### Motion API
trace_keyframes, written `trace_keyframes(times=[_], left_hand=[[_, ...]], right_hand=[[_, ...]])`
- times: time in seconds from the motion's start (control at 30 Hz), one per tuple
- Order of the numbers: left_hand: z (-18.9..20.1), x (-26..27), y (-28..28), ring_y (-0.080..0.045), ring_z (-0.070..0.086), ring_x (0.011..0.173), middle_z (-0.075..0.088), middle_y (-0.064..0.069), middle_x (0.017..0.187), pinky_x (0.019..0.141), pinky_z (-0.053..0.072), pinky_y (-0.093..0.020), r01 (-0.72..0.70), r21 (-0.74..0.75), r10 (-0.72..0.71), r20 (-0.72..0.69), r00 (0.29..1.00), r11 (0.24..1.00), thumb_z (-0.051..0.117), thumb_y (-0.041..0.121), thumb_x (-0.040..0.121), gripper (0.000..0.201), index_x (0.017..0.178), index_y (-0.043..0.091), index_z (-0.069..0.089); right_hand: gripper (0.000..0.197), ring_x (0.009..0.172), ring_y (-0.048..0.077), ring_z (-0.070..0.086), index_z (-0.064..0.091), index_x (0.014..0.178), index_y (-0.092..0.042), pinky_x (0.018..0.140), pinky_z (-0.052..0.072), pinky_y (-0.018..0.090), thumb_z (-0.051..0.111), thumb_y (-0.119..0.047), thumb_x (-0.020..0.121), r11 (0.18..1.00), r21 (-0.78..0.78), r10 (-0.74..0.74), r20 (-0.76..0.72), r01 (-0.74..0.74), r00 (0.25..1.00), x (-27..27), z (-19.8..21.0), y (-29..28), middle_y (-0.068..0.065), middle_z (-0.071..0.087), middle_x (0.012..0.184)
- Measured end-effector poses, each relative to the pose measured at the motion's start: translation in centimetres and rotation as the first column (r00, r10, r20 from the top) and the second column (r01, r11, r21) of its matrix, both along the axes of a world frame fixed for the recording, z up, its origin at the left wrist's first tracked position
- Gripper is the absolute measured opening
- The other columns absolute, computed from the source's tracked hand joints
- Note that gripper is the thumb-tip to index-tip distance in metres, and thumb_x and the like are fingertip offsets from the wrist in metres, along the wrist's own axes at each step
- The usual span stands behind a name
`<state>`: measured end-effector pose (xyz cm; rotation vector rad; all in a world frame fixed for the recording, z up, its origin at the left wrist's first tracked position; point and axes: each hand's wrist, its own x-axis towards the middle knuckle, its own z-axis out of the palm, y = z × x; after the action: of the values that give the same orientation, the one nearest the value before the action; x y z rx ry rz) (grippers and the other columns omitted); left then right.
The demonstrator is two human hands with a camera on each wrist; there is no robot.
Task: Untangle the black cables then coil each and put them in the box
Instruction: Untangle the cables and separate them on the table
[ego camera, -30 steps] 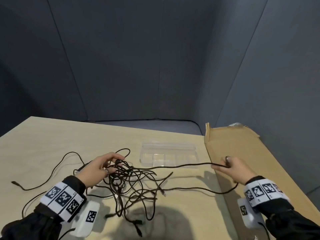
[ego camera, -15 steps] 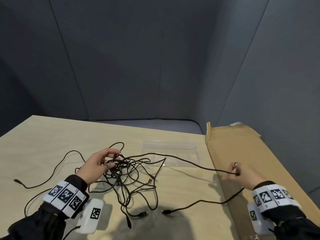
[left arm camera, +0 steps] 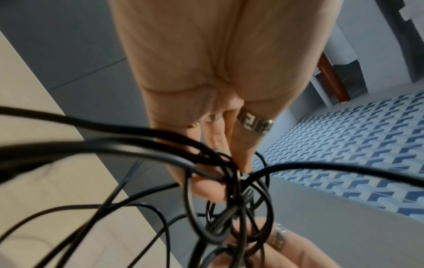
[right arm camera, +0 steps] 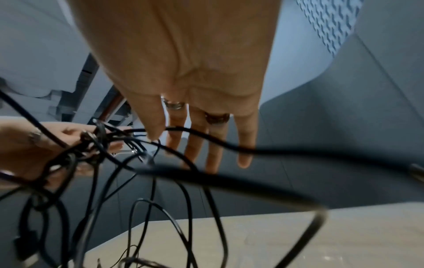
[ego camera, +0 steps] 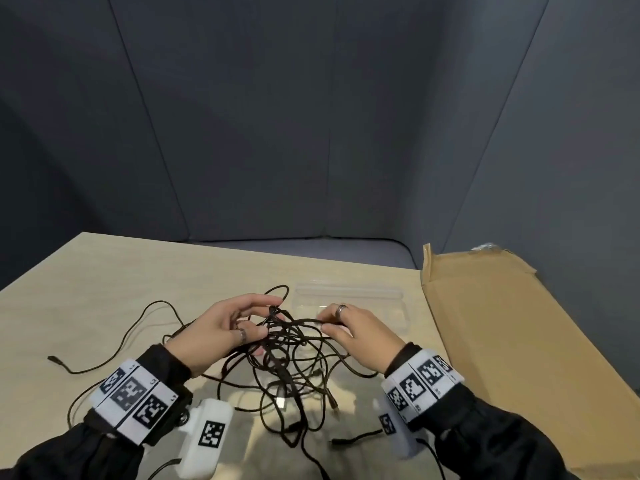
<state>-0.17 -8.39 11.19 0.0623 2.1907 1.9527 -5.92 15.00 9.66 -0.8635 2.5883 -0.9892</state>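
A tangle of black cables [ego camera: 294, 358] hangs above the wooden table [ego camera: 104, 289] between my two hands. My left hand [ego camera: 268, 317] pinches the knotted top of the tangle; in the left wrist view its thumb and fingers [left arm camera: 231, 174] close on the knot [left arm camera: 236, 183]. My right hand [ego camera: 322, 322] sits just right of it and pinches one strand between thumb and forefinger, its other fingers [right arm camera: 215, 154] straight. The clear plastic box [ego camera: 381, 296] lies just behind the hands, partly hidden by them.
A flattened cardboard sheet [ego camera: 502, 341] covers the table's right side. One loose cable end [ego camera: 55, 358] trails to the left, and plug ends [ego camera: 282, 401] dangle under the tangle near the front edge. Grey partition walls close off the back.
My right hand came back from the far right, where it held a strand stretched out, to the tangle beside my left hand. The tangle now hangs bunched between both hands.
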Motion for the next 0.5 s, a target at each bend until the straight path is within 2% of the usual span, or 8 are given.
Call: trace_keyframes(times=[0.07, 0.13, 0.17, 0.23, 0.3, 0.37, 0.43, 0.5], left_hand=[[0.2, 0.1, 0.2, -0.03, 0.045, 0.081, 0.054, -0.022, 0.122, 0.067, 0.056, -0.029, -0.028, 0.065, 0.026, 0.032, 0.999, 0.997, 0.065, 0.007, 0.076, 0.04, 0.113, 0.024, 0.066], [0.2, 0.2, 0.4, -0.029, 0.043, 0.078, 0.053, -0.02, 0.12, 0.067, 0.056, -0.035, -0.036, 0.107, 0.031, 0.051, 0.998, 0.994, 0.065, 0.007, 0.077, 0.04, 0.113, 0.023, 0.066], [0.2, 0.2, 0.6, -0.028, 0.045, 0.075, 0.054, -0.018, 0.117, 0.067, 0.057, -0.037, -0.035, 0.129, 0.027, 0.067, 0.997, 0.991, 0.064, 0.002, 0.08, 0.039, 0.115, 0.02, 0.065], [0.4, 0.2, 1.2, -0.017, 0.056, 0.071, 0.06, -0.008, 0.101, 0.062, 0.058, -0.036, -0.024, 0.181, 0.006, 0.1, 0.995, 0.983, 0.056, -0.009, 0.085, 0.039, 0.116, 0.013, 0.063], [0.5, 0.1, 1.9, -0.012, 0.063, 0.068, 0.065, 0.0, 0.086, 0.058, 0.058, -0.035, -0.031, 0.208, 0.004, 0.129, 0.992, 0.978, 0.049, -0.013, 0.086, 0.038, 0.115, 0.01, 0.061], [0.4, 0.0, 2.4, -0.015, 0.065, 0.071, 0.066, -0.003, 0.085, 0.063, 0.059, -0.038, -0.038, 0.227, 0.004, 0.148, 0.989, 0.973, 0.048, -0.014, 0.086, 0.038, 0.114, 0.008, 0.06], [0.3, -0.1, 3.0, -0.018, 0.065, 0.077, 0.065, -0.01, 0.09, 0.067, 0.057, -0.038, -0.044, 0.238, 0.003, 0.172, 0.985, 0.97, 0.048, -0.014, 0.086, 0.037, 0.115, 0.006, 0.059], [0.2, -0.2, 3.6, -0.018, 0.065, 0.074, 0.062, -0.014, 0.09, 0.06, 0.058, -0.033, -0.088, 0.277, 0.028, 0.213, 0.977, 0.957, 0.046, -0.015, 0.087, 0.035, 0.115, 0.003, 0.058]], right_hand=[[0.01, 0.075, 0.014, 0.06, 0.059, 0.097, -0.025, 0.073, 0.045, 0.024, 0.054, -0.017, 0.093, 0.984, -0.172, -0.029, 0.08, 0.043, 0.996, -0.3, 0.1, -0.1, -0.004, 0.06, 0.079], [0.014, 0.065, 0.012, 0.053, 0.058, 0.085, -0.03, 0.067, 0.045, 0.024, 0.059, -0.016, 0.09, 0.949, -0.299, -0.072, 0.09, 0.095, 0.993, -0.6, 0.3, 0.2, -0.005, 0.053, 0.067], [0.015, 0.067, 0.014, 0.053, 0.06, 0.084, -0.03, 0.07, 0.046, 0.026, 0.06, -0.016, 0.089, 0.936, -0.335, -0.086, 0.084, 0.11, 0.993, -0.8, 0.5, 0.4, -0.003, 0.054, 0.068], [0.014, 0.075, 0.017, 0.056, 0.065, 0.083, -0.029, 0.076, 0.047, 0.027, 0.063, -0.016, 0.087, 0.929, -0.362, -0.066, 0.045, 0.078, 0.997, -1.0, 1.1, 0.4, -0.001, 0.062, 0.077], [0.01, 0.08, 0.013, 0.057, 0.069, 0.086, -0.024, 0.076, 0.044, 0.023, 0.064, -0.015, 0.086, 0.942, -0.334, 0.013, 0.002, -0.012, 1.0, -1.0, 1.7, 0.0, -0.008, 0.065, 0.084], [0.008, 0.083, 0.008, 0.057, 0.071, 0.09, -0.018, 0.077, 0.043, 0.019, 0.066, -0.015, 0.085, 0.957, -0.275, 0.094, -0.021, -0.096, 0.995, -0.7, 2.1, -0.4, -0.013, 0.063, 0.085], [0.011, 0.09, 0.004, 0.056, 0.072, 0.095, -0.019, 0.082, 0.041, 0.016, 0.065, -0.019, 0.086, 0.971, -0.188, 0.144, -0.045, -0.15, 0.989, -0.7, 2.2, -0.2, -0.014, 0.062, 0.091], [0.016, 0.103, 0.005, 0.052, 0.069, 0.102, -0.028, 0.092, 0.037, 0.019, 0.059, -0.026, 0.09, 0.993, -0.079, 0.073, -0.132, -0.084, 0.989, -0.7, 2.4, 0.3, -0.012, 0.06, 0.105]])
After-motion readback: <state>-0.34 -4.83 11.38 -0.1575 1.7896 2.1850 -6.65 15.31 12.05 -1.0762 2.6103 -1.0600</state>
